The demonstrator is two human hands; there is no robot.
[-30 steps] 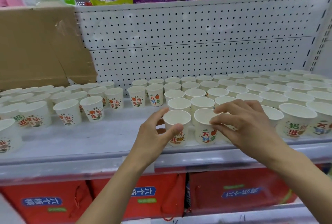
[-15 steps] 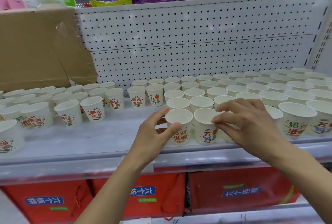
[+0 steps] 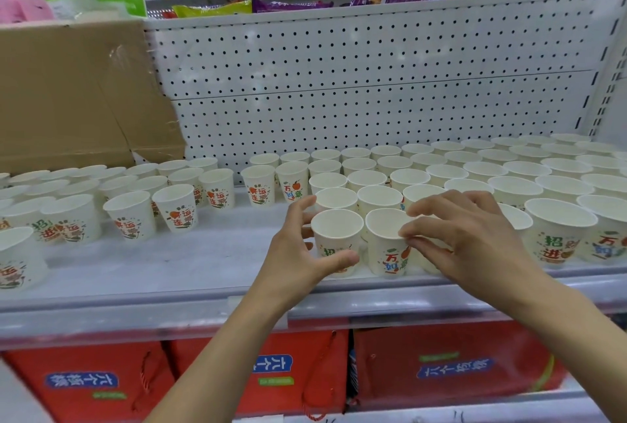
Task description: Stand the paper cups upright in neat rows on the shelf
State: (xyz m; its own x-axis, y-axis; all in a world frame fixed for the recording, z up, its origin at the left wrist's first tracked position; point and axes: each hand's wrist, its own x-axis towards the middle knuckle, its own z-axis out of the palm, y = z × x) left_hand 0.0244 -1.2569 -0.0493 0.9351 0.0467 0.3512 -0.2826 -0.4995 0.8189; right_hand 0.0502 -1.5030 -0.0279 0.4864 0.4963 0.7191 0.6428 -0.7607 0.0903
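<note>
Several white paper cups with red and green print stand upright on the grey shelf (image 3: 169,266). My left hand (image 3: 298,253) wraps thumb and fingers around a front-row cup (image 3: 336,236). Right beside it stands another front-row cup (image 3: 385,242); my right hand (image 3: 464,236) pinches its rim and right side. Behind and to the right, tight rows of cups (image 3: 475,171) fill the shelf. To the left a looser group of cups (image 3: 129,205) stands spread apart.
A brown cardboard box (image 3: 74,96) sits at the back left against the white pegboard (image 3: 373,83). Red gift bags (image 3: 441,365) fill the shelf below. Snack packs lie on the shelf above. Bare shelf shows in front of the left group.
The left-hand cup has been turned, so different print now faces me. Both hands stay on the two front cups with only small shifts.
</note>
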